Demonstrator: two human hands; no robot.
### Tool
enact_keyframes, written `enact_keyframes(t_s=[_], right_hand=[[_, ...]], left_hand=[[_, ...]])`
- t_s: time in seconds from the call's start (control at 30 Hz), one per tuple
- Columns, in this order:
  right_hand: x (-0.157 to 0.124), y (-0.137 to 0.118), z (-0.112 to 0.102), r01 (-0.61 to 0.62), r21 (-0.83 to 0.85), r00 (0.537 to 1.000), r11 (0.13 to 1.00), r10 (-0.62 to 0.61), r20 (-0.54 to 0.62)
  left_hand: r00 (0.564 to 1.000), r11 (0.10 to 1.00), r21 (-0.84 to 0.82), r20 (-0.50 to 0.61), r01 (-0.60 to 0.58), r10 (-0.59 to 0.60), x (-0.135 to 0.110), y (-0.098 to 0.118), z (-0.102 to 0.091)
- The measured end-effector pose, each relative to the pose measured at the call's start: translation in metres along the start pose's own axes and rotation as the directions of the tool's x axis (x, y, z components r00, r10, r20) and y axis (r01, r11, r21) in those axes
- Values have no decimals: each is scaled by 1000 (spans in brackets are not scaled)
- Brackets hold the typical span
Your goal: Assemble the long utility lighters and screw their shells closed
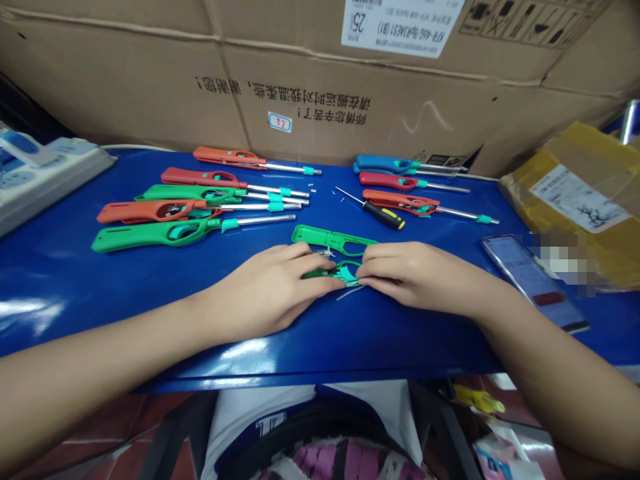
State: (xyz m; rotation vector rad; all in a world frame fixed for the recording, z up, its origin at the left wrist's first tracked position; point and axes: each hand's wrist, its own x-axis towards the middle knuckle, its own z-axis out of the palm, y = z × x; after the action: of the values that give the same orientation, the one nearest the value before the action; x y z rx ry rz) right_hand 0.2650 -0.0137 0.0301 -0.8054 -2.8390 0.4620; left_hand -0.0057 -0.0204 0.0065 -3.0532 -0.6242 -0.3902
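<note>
At the middle of the blue table, both hands work on an opened green gas lighter body with a teal trigger inside. My left hand grips its left part, thumb and fingers closed round it. My right hand pinches its right end between thumb and fingertips, which hide what is there. A second green casing half lies just beyond, partly behind my right fingers. Between the left fingertips and that half shows a small metal and white part. A thin clear tube lies below the lighter body.
Several orange, red and green lighters lie left; blue, red and orange ones lie at back right. A black-yellow screwdriver lies near small screws. A phone, taped parcel, power strip and large carton surround them.
</note>
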Motion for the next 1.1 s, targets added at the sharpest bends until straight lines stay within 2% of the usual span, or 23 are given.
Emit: enact_keyframes(t_s=[0.2,0.4,0.5,0.67,0.8,0.9,1.0,1.1], right_hand=[[-3,-1,-2,15,44,999,999,-14,-32],[3,-3,2,9,-58,999,998,-6,50],[4,-3,6,11,-81,998,997,-6,55],[4,-1,8,12,-81,1000,997,-10,29],[3,0,8,13,-62,1000,998,-11,21],[3,1,8,6,-63,1000,998,-6,4],[1,3,8,-4,-108,999,994,-1,-46],[0,4,9,-26,-116,995,993,14,-103]], left_hand=[[997,996,-66,-54,52,-56,1,-1,0],[962,966,-152,-146,210,-232,3,-12,-7],[938,938,-171,-126,300,-323,3,-19,-1],[891,852,-326,-60,409,-451,3,-22,7],[886,837,-358,-53,413,-460,3,-18,5],[883,844,-378,-122,380,-452,4,-14,0],[888,847,-414,-165,333,-429,4,-10,-5],[904,850,-424,-143,312,-403,3,-6,-7]])
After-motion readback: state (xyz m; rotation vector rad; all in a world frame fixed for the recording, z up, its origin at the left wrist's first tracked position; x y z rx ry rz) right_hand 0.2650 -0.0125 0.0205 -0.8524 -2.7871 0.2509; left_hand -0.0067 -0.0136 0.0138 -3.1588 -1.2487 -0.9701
